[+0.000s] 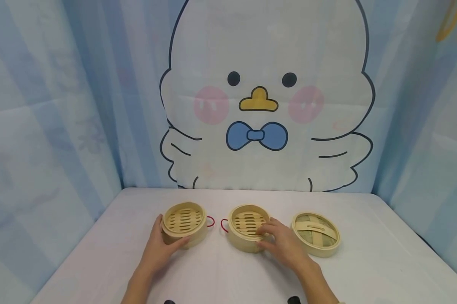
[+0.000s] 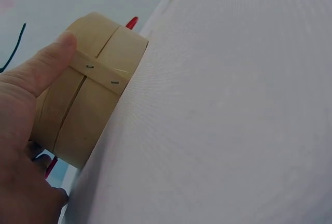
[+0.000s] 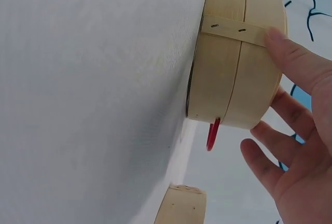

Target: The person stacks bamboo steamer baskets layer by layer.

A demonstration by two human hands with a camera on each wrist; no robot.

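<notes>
Two small round bamboo steamer baskets with slatted bottoms and red side loops stand side by side on the white table. My left hand (image 1: 158, 248) grips the left bamboo steamer (image 1: 194, 238), thumb across the front wall and fingers round its left side. The middle bamboo steamer (image 1: 240, 242) is held at its right rim by my right hand (image 1: 285, 245). In the right wrist view the thumb (image 3: 295, 60) presses on its wall near a stapled strip, with the other fingers at the far side. Thumb and stapled strip also show on the left steamer (image 2: 85, 123) in the left wrist view.
A woven bamboo steamer lid (image 1: 316, 234) with a strap handle lies at the right, just beyond my right hand. The white table (image 1: 220, 278) ends at a printed curtain (image 1: 258, 169) behind. Two small black things (image 1: 293, 300) show at the near edge.
</notes>
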